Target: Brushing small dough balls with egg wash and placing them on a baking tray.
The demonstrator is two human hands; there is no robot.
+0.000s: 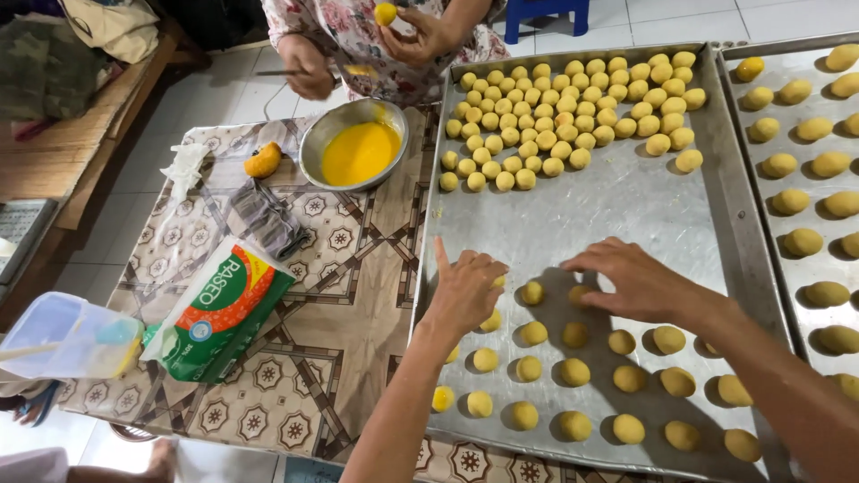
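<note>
A large metal baking tray (617, 210) lies on the table and holds many small yellow dough balls. A tight cluster (573, 107) fills its far end, and spaced rows (573, 371) sit at the near end. My left hand (465, 291) rests over the near rows, index finger raised, fingers curled on a dough ball (497, 281). My right hand (631, 277) hovers palm down over the balls beside it, fingertips touching one ball (580, 292).
A second tray (810, 179) of larger glazed balls lies at the right. A metal bowl of yellow egg wash (356, 148) stands at the far left. Across the table another person's hand (420, 36) holds a ball; their other hand (306, 67) holds a brush. A tissue pack (219, 309) and plastic tub (63, 335) lie left.
</note>
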